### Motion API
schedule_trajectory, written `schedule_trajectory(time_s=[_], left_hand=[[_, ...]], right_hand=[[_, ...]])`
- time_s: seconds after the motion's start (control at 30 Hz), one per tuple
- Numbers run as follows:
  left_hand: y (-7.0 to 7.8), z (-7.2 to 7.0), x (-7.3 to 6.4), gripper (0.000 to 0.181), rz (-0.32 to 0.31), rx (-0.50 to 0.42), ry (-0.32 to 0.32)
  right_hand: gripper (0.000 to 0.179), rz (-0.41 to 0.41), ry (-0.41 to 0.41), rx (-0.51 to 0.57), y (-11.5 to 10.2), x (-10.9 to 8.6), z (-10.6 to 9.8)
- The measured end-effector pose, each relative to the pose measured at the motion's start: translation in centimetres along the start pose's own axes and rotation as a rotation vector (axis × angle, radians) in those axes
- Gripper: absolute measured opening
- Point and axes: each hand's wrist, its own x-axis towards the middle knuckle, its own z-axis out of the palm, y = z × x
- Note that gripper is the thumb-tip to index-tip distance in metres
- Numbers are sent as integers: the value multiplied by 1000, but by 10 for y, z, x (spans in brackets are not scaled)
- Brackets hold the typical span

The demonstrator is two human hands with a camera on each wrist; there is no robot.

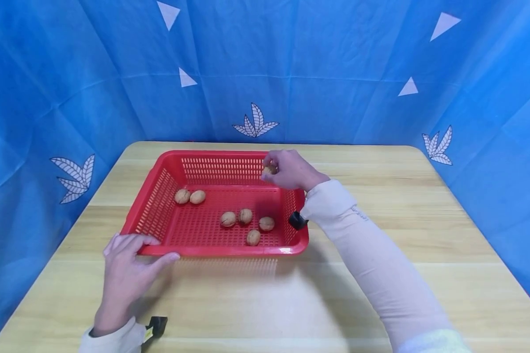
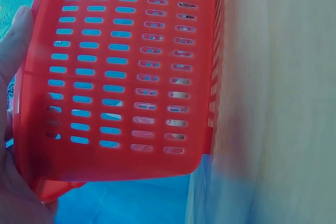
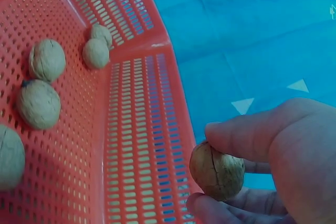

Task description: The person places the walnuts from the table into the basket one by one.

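A red plastic basket (image 1: 221,251) with slotted walls stands on the table. My left hand (image 1: 130,267) grips its near left corner, thumb over the front rim and fingers along the left side; the left wrist view shows that hand on the rim of the slotted wall (image 2: 126,169). Over the back right part of the basket, my right hand (image 1: 291,169) pinches a walnut (image 3: 216,170) between thumb and fingertips. Several walnuts lie on the basket floor: a pair including one walnut (image 1: 182,196) at the left, and a loose group around another walnut (image 1: 245,216) toward the front right.
The light wooden table (image 1: 402,220) extends around the basket on all sides. A blue cloth (image 1: 291,59) with white triangles and leaf prints hangs behind and at both sides. A black wrist camera (image 1: 298,220) overlaps the basket's right rim in the head view.
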Motion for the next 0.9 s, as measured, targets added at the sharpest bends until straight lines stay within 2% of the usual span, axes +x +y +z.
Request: schedule_trajectory(time_s=[0.17, 0.3, 0.6, 0.9], left_hand=[[0, 0, 0, 50, 16, -18, 24], [-1, 1, 0, 51, 25, -24, 28], [-1, -2, -1, 50, 4, -2, 6], [-2, 1, -2, 49, 24, -19, 14]], right_hand=[[30, -38, -1, -14, -6, 3, 4], [32, -48, 1, -42, -10, 4, 6], [38, 5, -35, -40, -13, 3, 6], [40, 29, 4, -46, 3, -6, -7]])
